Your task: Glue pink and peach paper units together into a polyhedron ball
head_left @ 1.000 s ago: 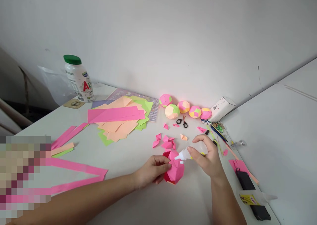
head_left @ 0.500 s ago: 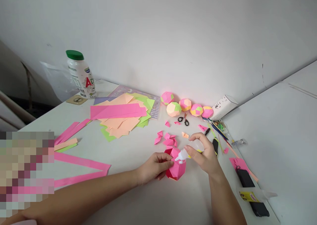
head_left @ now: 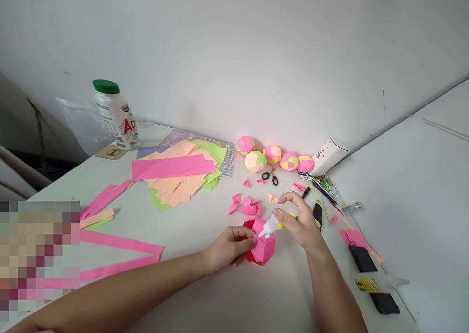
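My left hand pinches the left edge of a pink folded-paper ball, which is partly built and open on its left side. In my right hand is a clear glue bottle with a white nozzle and yellow label. It is tilted down to the left, with its tip at the paper ball's upper face. Whether glue is coming out is too small to tell. Several loose pink folded paper pieces lie just behind the ball, and a peach folded piece rests near my right fingers.
Finished paper balls line the wall, with scissors before them. Paper sheets are piled left of these, near a green-capped bottle. Pink strips lie at left. A cutter, second glue bottle and black case sit at right.
The camera view has shifted slightly. My right hand and the glue bottle have moved a little, while the nozzle stays at the paper ball. My left hand keeps its hold.
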The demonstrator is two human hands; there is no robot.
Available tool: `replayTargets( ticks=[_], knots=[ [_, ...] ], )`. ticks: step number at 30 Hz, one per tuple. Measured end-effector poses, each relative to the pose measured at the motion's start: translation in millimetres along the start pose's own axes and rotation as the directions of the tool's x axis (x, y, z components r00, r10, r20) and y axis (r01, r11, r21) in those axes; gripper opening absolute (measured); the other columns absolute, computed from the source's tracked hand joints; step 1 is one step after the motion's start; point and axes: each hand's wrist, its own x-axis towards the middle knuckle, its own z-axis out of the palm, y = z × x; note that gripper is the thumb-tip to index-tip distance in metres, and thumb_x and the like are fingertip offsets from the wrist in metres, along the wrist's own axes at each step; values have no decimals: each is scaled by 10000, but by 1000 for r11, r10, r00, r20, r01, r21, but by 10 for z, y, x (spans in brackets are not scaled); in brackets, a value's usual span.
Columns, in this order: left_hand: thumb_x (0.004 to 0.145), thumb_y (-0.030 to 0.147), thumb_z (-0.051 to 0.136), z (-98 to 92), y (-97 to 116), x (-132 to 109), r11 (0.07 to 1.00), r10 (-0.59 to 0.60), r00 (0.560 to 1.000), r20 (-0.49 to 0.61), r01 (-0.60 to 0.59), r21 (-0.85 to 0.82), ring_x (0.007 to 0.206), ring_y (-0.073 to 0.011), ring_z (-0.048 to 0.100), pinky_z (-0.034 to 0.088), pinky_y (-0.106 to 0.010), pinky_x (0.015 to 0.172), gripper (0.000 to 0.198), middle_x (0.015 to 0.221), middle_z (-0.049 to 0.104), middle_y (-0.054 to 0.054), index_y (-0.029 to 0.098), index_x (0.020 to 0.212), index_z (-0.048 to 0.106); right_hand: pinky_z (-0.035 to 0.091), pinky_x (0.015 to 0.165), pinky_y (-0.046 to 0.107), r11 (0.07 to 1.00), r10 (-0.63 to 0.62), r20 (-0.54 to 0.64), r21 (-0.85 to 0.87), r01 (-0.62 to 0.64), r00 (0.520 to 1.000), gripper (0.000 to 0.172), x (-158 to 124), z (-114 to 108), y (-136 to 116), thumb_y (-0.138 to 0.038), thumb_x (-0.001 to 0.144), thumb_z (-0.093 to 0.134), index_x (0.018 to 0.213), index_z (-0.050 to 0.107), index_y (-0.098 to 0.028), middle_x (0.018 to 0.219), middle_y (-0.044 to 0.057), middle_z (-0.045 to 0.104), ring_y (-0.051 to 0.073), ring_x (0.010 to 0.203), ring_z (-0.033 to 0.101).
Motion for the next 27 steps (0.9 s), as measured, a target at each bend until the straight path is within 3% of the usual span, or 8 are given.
replayTargets(
  ticks=[9,27],
  knots=[
    [765,487,607,0,7,-10,1000,15,999,30,-15,11,359,-44,294,219,-207,387,338,428,422,83,152,720,610,346,459,229,995,86,-6,59,-85,996,291,10,28,-63,-459,736,647,836,499,-230,601,-54,472,106,486,424],
    [739,520,622,-6,-14,-5,1000,12,1000,28,-13,25,355,-42,303,220,-209,390,372,455,460,70,148,735,614,367,512,224,983,112,70,138,-121,991,258,18,13,-101,-401,770,657,886,511,-222,635,-56,490,96,523,423]
  ],
)
